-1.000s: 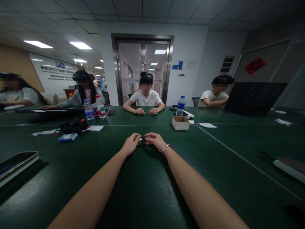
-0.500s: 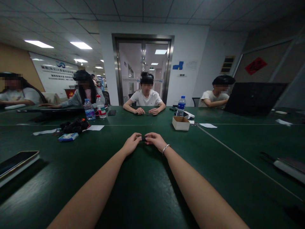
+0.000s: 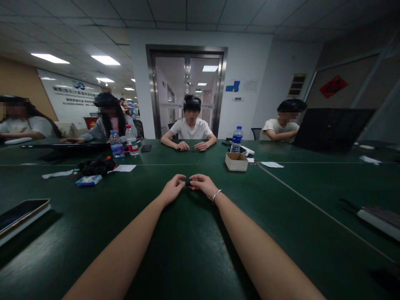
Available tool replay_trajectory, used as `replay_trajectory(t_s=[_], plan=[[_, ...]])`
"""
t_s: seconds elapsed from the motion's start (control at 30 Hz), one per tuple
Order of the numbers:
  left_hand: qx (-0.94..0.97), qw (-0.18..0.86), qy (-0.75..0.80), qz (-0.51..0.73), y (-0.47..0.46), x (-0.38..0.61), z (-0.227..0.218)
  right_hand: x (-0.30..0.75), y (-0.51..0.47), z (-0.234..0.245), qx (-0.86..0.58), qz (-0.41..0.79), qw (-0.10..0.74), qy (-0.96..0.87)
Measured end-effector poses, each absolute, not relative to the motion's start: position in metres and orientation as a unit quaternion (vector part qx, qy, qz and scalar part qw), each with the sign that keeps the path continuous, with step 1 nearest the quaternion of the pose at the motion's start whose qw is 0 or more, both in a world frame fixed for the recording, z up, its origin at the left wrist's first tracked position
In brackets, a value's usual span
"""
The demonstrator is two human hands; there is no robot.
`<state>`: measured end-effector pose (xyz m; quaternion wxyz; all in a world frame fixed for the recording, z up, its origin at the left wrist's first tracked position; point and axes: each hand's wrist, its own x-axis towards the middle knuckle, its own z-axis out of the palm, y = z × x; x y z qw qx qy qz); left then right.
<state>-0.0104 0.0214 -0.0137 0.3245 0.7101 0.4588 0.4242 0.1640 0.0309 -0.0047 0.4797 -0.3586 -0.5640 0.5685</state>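
Between my two hands is a small black object (image 3: 188,183), too small and too covered by fingers for me to tell its kind. My left hand (image 3: 173,187) pinches its left end with thumb and fingertips. From the other side my right hand (image 3: 202,185), with a silver bracelet (image 3: 216,194) at the wrist, has its fingers closed on the right end. Both hands are low over the green table (image 3: 187,258), close together at the middle of the view. Beyond them, to the right, stands a small open box (image 3: 236,163).
A phone (image 3: 23,216) lies at left. Black cables (image 3: 97,166), a blue packet (image 3: 88,180) and several bottles, one blue-capped (image 3: 237,139), stand farther back. A person (image 3: 191,127) sits opposite; others sit at both sides. A black laptop (image 3: 334,129) is at right.
The hands and the small black object have hardly moved. The whole view has shifted very slightly.
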Motion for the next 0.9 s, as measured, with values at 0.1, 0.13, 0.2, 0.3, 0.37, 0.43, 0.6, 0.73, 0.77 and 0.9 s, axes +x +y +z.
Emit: replay_trajectory(t_s=[0.1, 0.13, 0.2, 0.3, 0.37, 0.43, 0.6, 0.73, 0.77, 0.9], plan=[[0.703, 0.322, 0.464, 0.431, 0.021, -0.010, -0.014, 0.164, 0.031, -0.005, -0.357, 0.569, 0.481, -0.563], [0.706, 0.324, 0.464, 0.426, 0.021, -0.009, -0.013, 0.164, 0.031, -0.005, -0.355, 0.570, 0.481, -0.564], [0.715, 0.325, 0.461, 0.413, 0.020, -0.009, -0.012, 0.164, 0.031, -0.005, -0.352, 0.571, 0.481, -0.564], [0.723, 0.311, 0.459, 0.413, 0.017, -0.008, -0.009, 0.164, 0.032, -0.006, -0.355, 0.573, 0.480, -0.562], [0.721, 0.302, 0.460, 0.421, 0.014, -0.008, -0.006, 0.164, 0.032, -0.006, -0.360, 0.573, 0.480, -0.558], [0.718, 0.299, 0.462, 0.427, 0.013, -0.008, -0.004, 0.164, 0.033, -0.006, -0.362, 0.573, 0.481, -0.555], [0.708, 0.308, 0.469, 0.429, 0.012, -0.008, -0.003, 0.164, 0.032, -0.005, -0.368, 0.570, 0.477, -0.558], [0.710, 0.296, 0.462, 0.441, 0.014, -0.009, -0.004, 0.164, 0.031, -0.004, -0.369, 0.565, 0.477, -0.563], [0.711, 0.295, 0.457, 0.445, 0.014, -0.010, -0.004, 0.164, 0.031, -0.003, -0.369, 0.565, 0.478, -0.562], [0.705, 0.307, 0.445, 0.458, 0.016, -0.011, -0.005, 0.164, 0.030, -0.002, -0.374, 0.568, 0.476, -0.558]])
